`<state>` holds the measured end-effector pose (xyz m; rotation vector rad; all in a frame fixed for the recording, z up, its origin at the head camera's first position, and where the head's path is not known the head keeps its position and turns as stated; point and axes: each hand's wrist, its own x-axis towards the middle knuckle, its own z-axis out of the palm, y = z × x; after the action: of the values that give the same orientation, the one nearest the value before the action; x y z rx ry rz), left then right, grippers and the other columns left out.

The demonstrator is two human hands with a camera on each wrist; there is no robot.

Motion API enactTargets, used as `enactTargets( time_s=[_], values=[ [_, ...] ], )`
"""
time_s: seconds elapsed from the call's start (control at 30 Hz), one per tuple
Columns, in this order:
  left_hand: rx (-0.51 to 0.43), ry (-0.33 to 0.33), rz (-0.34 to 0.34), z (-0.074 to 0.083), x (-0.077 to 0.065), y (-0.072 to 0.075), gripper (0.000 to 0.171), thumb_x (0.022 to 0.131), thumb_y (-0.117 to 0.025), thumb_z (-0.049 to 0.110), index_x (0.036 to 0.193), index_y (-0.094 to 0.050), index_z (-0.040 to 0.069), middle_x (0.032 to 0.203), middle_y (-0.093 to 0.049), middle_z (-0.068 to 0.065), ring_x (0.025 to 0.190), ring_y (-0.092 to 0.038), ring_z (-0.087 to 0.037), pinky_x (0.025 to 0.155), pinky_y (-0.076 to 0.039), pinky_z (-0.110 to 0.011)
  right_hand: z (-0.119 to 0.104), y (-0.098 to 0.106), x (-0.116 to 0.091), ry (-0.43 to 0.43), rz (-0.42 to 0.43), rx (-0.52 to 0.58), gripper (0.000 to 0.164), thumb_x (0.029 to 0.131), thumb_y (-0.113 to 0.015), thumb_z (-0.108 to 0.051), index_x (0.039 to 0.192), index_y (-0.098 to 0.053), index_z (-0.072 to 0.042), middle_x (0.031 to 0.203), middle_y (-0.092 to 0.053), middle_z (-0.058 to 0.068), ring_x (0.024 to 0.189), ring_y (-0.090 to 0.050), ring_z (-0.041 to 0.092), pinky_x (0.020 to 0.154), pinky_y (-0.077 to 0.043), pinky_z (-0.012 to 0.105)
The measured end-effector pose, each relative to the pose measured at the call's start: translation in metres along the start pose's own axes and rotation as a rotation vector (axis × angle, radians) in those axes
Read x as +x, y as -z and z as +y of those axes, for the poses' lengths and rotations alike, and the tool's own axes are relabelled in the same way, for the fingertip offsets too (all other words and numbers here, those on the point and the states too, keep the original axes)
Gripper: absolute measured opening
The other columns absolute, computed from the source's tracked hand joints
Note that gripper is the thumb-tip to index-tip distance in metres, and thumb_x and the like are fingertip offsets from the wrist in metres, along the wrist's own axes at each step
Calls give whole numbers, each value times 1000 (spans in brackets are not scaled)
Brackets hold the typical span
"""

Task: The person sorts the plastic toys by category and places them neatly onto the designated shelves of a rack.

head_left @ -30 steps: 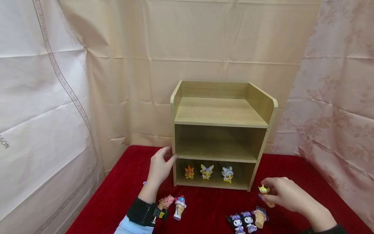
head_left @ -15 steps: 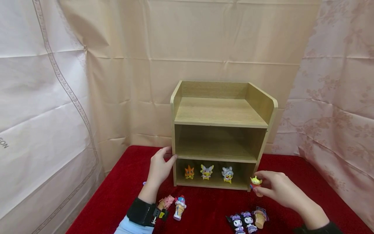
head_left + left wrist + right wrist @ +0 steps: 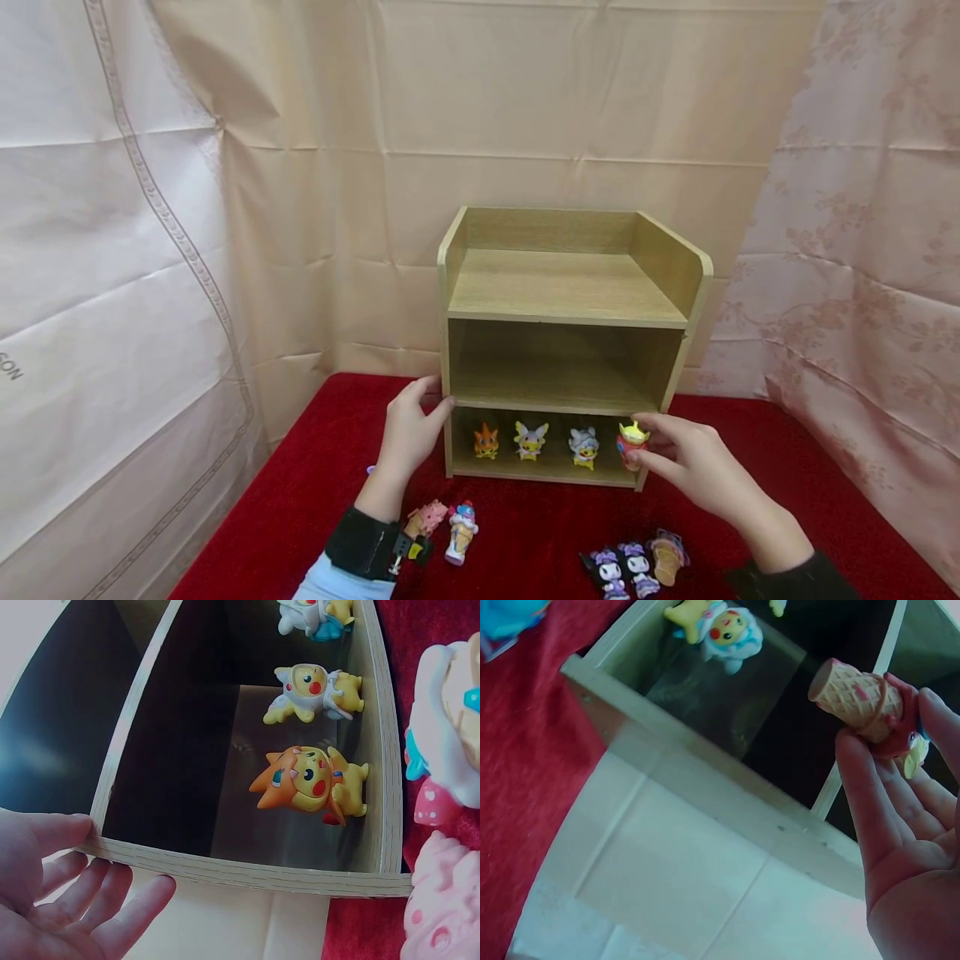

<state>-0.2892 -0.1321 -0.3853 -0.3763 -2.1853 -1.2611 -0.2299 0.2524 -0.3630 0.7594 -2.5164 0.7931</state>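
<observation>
My right hand (image 3: 701, 467) pinches a small ice-cream-cone figurine (image 3: 862, 697) with a yellow-green head, a red middle and a waffle-cone base. In the head view the figurine is at the right end of the wooden shelf unit's (image 3: 555, 321) bottom compartment, overlapping its right side panel. Left of it in that compartment stand a white-blue hooded Pikachu figurine (image 3: 584, 448), a grey-white one (image 3: 530, 441) and an orange-hooded one (image 3: 300, 782). My left hand (image 3: 411, 425) holds the unit's left side panel, thumb at the front edge, fingers along the outer side.
On the red cloth (image 3: 300, 500), a pink cone figurine (image 3: 427, 518) and a white-blue one (image 3: 461, 533) lie beside my left wrist. Two black-purple figurines (image 3: 624, 572) and another cone figurine (image 3: 667, 558) lie at the front right. Fabric curtains (image 3: 315, 208) hang behind and at the sides.
My right hand has carried the cone figurine left and slightly up, from beside the shelf unit to the bottom compartment's right end. My left hand has stayed on the side panel.
</observation>
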Motion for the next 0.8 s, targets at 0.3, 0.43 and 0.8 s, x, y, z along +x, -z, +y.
enactTargets(
  time_s=[0.3,0.43,0.8],
  values=[
    [-10,6,0,0,1,1,32,85,-73,13,115,-65,5,108,-65,-10,91,-62,-19,73,-56,-45,-12,-3,18,52,76,11,43,80,-78,-13,119,-62,-4,100,-67,5,79,-63,7,61,-56,28],
    [-13,5,0,0,1,1,31,85,-73,13,114,-65,6,107,-65,-10,91,-62,-19,74,-56,-46,-16,-5,27,68,95,27,43,80,-77,-11,119,-61,-3,100,-68,5,80,-63,8,63,-57,28],
    [-16,0,-1,0,0,0,31,85,-73,12,114,-65,6,106,-65,-9,89,-62,-18,73,-56,-46,-26,-10,52,74,128,59,46,80,-78,-11,121,-60,-2,105,-67,9,83,-65,10,66,-58,34]
  ],
)
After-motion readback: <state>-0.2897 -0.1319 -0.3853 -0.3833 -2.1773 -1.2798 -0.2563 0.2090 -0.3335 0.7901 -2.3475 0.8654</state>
